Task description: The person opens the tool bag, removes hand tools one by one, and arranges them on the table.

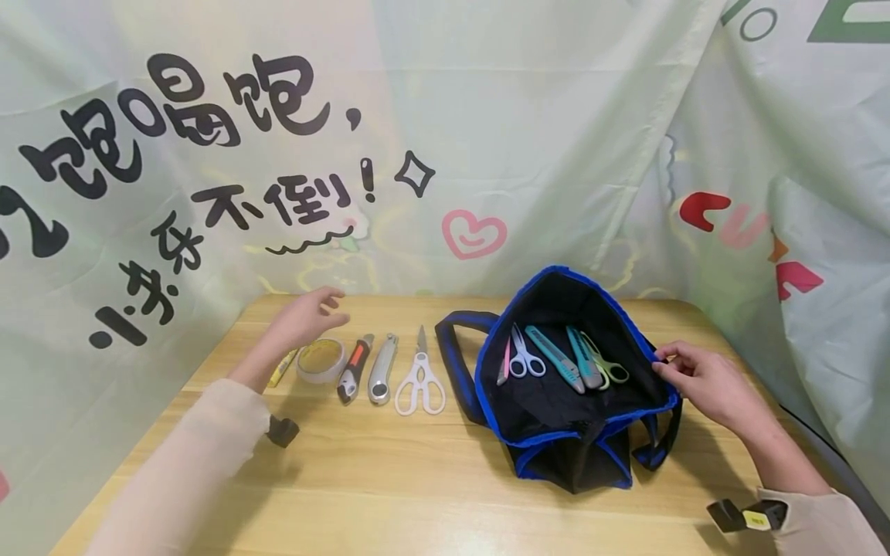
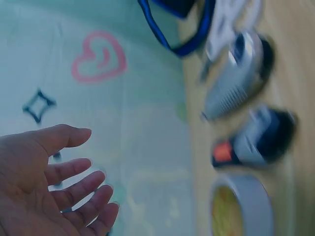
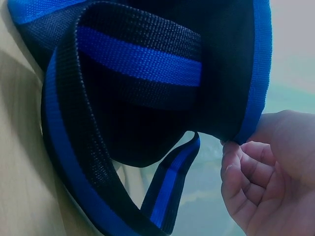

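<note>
A black tool bag [image 1: 549, 409] with blue trim stands on the right, its mouth facing the head camera. Two pairs of scissors, two teal utility knives [image 1: 556, 359] and a slim pink item lie inside. My right hand [image 1: 705, 386] pinches the bag's right rim between thumb and fingers, also seen by the right wrist camera. Fingers loosely spread, my left hand [image 1: 306, 318] hangs above the far left of the table, holding nothing. Just below it is a tape roll [image 1: 321, 361]. Alongside lie a black-and-orange utility knife [image 1: 355, 369], a silver utility knife [image 1: 383, 371] and white scissors [image 1: 420, 380].
Partly behind my left forearm, a thin yellow item [image 1: 281, 368] lies on the wooden table [image 1: 389, 479]. A printed cloth [image 1: 417, 100] hangs along the table's back and sides. One bag strap [image 1: 455, 363] loops out leftward, close to the white scissors.
</note>
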`<action>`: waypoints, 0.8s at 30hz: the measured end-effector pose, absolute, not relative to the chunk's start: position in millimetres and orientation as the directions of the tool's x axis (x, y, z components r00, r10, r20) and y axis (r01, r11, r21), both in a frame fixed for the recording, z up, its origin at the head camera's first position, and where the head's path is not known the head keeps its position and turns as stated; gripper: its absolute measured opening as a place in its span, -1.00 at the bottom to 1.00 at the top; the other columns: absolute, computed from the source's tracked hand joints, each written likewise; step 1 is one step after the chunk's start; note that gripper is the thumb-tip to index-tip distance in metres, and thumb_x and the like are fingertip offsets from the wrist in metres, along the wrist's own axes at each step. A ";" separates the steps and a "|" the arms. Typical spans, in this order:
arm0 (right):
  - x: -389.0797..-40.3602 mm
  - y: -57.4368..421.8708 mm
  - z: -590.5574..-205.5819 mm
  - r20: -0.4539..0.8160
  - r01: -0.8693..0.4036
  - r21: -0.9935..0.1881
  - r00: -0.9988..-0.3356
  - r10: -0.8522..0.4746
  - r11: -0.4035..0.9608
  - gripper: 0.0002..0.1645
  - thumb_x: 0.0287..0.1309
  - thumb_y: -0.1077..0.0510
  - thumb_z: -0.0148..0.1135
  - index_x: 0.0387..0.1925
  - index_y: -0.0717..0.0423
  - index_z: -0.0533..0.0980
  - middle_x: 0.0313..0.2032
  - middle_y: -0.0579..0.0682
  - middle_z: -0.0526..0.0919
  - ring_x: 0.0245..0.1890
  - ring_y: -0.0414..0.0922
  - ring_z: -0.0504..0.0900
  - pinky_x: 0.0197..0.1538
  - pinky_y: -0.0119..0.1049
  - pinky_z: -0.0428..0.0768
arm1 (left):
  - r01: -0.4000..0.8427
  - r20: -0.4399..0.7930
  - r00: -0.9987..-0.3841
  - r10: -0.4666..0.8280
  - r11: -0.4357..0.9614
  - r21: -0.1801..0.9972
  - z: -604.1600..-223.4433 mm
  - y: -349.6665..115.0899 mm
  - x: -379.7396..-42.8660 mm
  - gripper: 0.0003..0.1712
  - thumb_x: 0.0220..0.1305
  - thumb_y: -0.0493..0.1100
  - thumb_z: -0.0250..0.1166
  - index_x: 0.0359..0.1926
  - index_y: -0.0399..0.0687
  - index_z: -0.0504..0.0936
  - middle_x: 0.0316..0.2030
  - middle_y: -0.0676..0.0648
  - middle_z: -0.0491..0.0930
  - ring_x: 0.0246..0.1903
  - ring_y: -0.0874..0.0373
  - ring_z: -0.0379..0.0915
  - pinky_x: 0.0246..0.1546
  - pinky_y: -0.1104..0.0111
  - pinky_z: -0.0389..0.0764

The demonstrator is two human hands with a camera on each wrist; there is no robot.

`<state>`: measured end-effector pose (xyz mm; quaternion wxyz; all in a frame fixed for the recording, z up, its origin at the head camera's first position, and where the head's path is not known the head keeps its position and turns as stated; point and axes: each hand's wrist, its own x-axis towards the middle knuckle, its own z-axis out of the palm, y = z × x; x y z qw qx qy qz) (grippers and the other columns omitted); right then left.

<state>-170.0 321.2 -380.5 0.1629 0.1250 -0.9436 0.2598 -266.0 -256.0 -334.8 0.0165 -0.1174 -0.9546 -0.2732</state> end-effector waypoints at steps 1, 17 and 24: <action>-170.6 321.6 -380.4 0.371 -0.320 -0.450 -0.916 -0.152 0.834 -0.81 0.35 0.14 0.18 -0.16 0.20 0.55 -0.55 -0.15 0.52 -0.65 -0.30 0.33 -0.57 -0.36 0.28 | 0.246 0.099 -0.969 0.229 0.819 0.518 -330.9 -246.9 -266.1 -0.32 0.33 0.00 0.25 0.35 -0.21 0.33 0.16 -0.35 0.45 0.09 -0.25 0.45 0.04 -0.08 0.50; -178.8 324.8 -379.5 0.372 -0.340 -0.457 -0.912 -0.171 0.822 -0.82 0.35 0.15 0.18 -0.17 0.21 0.55 -0.54 -0.14 0.54 -0.64 -0.30 0.35 -0.57 -0.36 0.30 | 0.430 0.132 -0.890 0.437 0.707 0.561 -292.7 -122.3 -273.6 -0.38 0.31 -0.02 0.30 0.33 -0.05 0.39 0.13 -0.18 0.51 0.05 -0.03 0.50 -0.01 0.14 0.57; -182.3 325.9 -382.5 0.379 -0.340 -0.462 -0.911 -0.164 0.819 -0.86 0.32 0.20 0.21 -0.18 0.21 0.55 -0.55 -0.15 0.53 -0.65 -0.32 0.33 -0.58 -0.36 0.29 | 0.533 0.171 -0.821 0.545 0.625 0.570 -284.5 -67.1 -276.4 -0.40 0.32 0.00 0.29 0.31 -0.09 0.42 0.09 -0.13 0.56 0.01 0.06 0.52 -0.01 0.26 0.57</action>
